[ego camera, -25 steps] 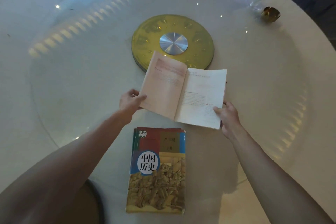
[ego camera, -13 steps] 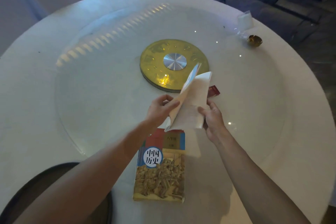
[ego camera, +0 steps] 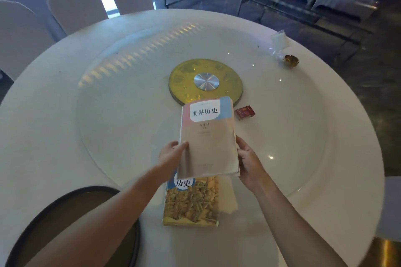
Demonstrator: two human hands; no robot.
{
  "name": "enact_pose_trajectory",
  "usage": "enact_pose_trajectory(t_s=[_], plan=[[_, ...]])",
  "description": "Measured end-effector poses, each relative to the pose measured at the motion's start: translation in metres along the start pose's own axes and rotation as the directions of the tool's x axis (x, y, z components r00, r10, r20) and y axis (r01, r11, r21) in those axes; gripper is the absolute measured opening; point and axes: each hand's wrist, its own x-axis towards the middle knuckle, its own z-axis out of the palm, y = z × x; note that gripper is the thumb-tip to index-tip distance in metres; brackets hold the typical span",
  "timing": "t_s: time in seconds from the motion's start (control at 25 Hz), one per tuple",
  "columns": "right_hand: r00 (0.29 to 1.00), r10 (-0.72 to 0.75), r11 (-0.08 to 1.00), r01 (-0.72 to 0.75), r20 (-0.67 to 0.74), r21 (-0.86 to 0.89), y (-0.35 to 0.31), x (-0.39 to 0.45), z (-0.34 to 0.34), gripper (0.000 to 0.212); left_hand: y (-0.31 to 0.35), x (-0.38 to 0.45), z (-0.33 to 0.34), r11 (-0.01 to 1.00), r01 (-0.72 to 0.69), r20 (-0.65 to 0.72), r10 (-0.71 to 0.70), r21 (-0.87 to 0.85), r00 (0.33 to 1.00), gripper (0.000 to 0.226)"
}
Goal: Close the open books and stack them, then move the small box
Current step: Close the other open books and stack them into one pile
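Gripping the closed pink book [ego camera: 207, 136] by its near edges, left hand [ego camera: 170, 153] and right hand [ego camera: 249, 158] pinch it above the yellow book [ego camera: 192, 200] lying on the counter [ego camera: 65, 136], long axes aligned. The small box [ego camera: 244, 112] sits far-right, nearer the right hand.

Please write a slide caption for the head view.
Both hands hold closed book above second book.

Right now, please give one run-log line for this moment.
both hands hold closed pale book | above history book | small red box untouched
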Motion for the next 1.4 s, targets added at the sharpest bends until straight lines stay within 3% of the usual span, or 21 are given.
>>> enact_pose_trajectory(t_s=[0.12,0.28,0.48,0.68,0.8,1.0,1.16,1.28,1.4], plan=[[1.0,0.009,0.996,-0.012,-0.027,-0.085,0.013,-0.008,-0.002,0.041,-0.018,-0.003,-0.012,0.993,-0.011,0.023,0.014,-0.116,1.0,0.029],[0.99,0.123,0.978,-0.132,-0.063,-0.16,0.047,-0.014,-0.008,0.042,-0.043,-0.013,-0.015,0.992,-0.015,0.016,0.017,-0.123,1.0,0.017],[0.966,0.129,0.91,-0.204,-0.222,-0.36,0.091,-0.016,-0.024,0.021,-0.083,-0.014,-0.019,0.993,0.059,0.027,-0.056,-0.106,0.998,0.009],[0.95,0.112,0.83,-0.25,-0.291,-0.498,0.12,-0.014,-0.021,0.012,-0.119,-0.013,-0.016,0.994,0.104,-0.006,-0.104,0.025,0.995,0.024],[0.943,0.088,0.781,-0.265,-0.32,-0.566,0.13,-0.006,-0.012,0.017,-0.133,-0.011,-0.016,0.982,0.075,-0.079,-0.062,0.175,0.995,0.034],[0.949,0.017,0.614,-0.257,-0.313,-0.746,0.144,-0.001,-0.004,0.013,-0.143,-0.009,-0.02,0.856,0.01,-0.108,0.053,0.517,0.993,0.035],[0.949,-0.082,0.424,-0.242,-0.303,-0.873,0.151,0.001,-0.003,0.021,-0.149,-0.004,-0.024,0.836,0.015,-0.051,0.015,0.548,0.999,0.034],[0.93,-0.088,0.432,-0.286,-0.356,-0.855,0.146,0.012,-0.003,0.034,-0.146,0.002,-0.026,0.859,0.003,0.02,-0.016,0.512,1.0,0.033],[0.943,-0.013,0.49,-0.284,-0.333,-0.824,0.144,0.023,-0.003,0.023,-0.141,0.006,-0.028,0.833,-0.011,0.038,-0.013,0.553,0.999,0.03]])
